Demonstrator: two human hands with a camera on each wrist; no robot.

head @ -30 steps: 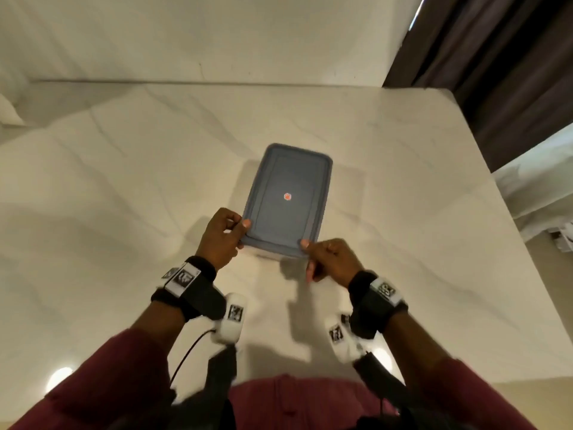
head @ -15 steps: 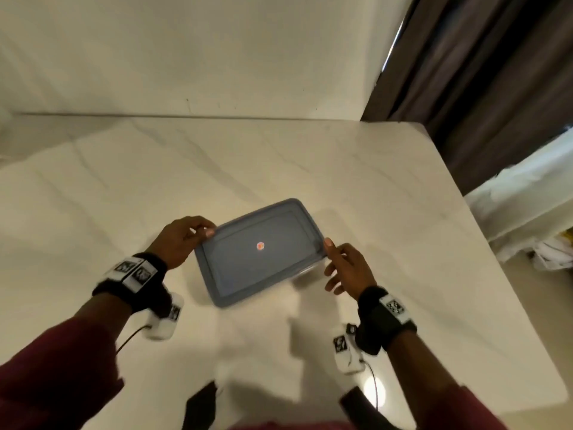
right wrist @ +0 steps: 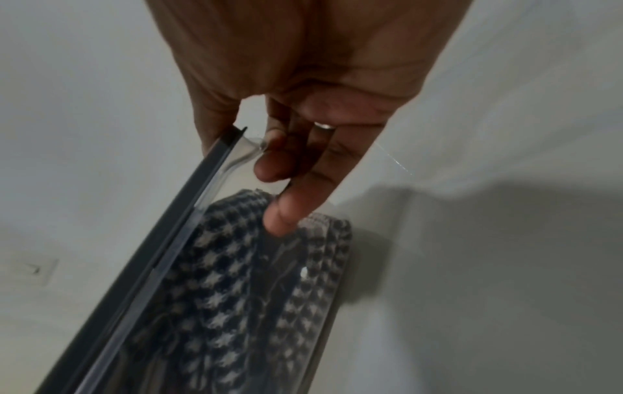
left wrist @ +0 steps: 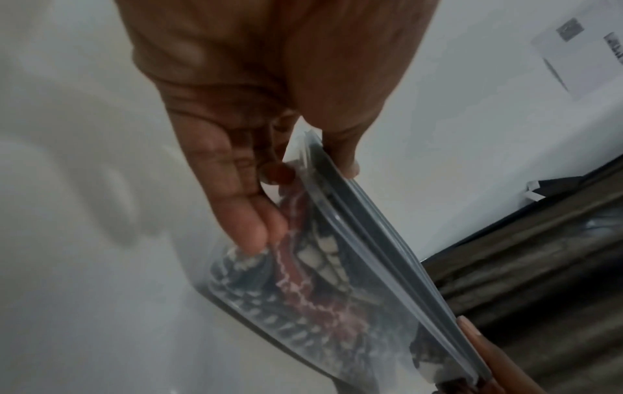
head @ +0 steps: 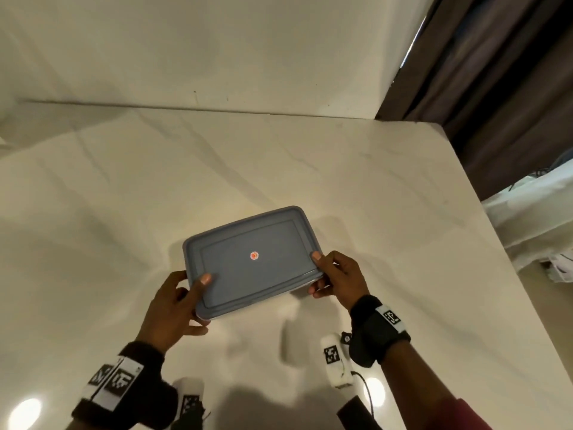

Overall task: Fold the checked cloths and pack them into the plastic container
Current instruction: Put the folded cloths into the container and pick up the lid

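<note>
A clear plastic container [head: 251,265] with a grey lid is held above the white marble table [head: 124,212], tilted. My left hand [head: 176,305] grips its near left corner, thumb on the lid and fingers underneath. My right hand [head: 335,274] grips the right end the same way. Through the clear wall, folded checked cloths [left wrist: 303,288] show in the left wrist view, dark blue-and-white and red. The right wrist view shows dark checked cloths [right wrist: 242,280] pressed against the container [right wrist: 168,280] wall under my fingers [right wrist: 290,210].
A plain wall rises behind the table. Dark curtains [head: 496,72] hang at the back right. The table's right edge [head: 483,243] drops off toward a pale cloth-covered surface [head: 539,212]. Bright light reflections sit near the front edge.
The container was turned from lengthways to crosswise and lifted off the table. My hands shifted from the near short edge to its two ends.
</note>
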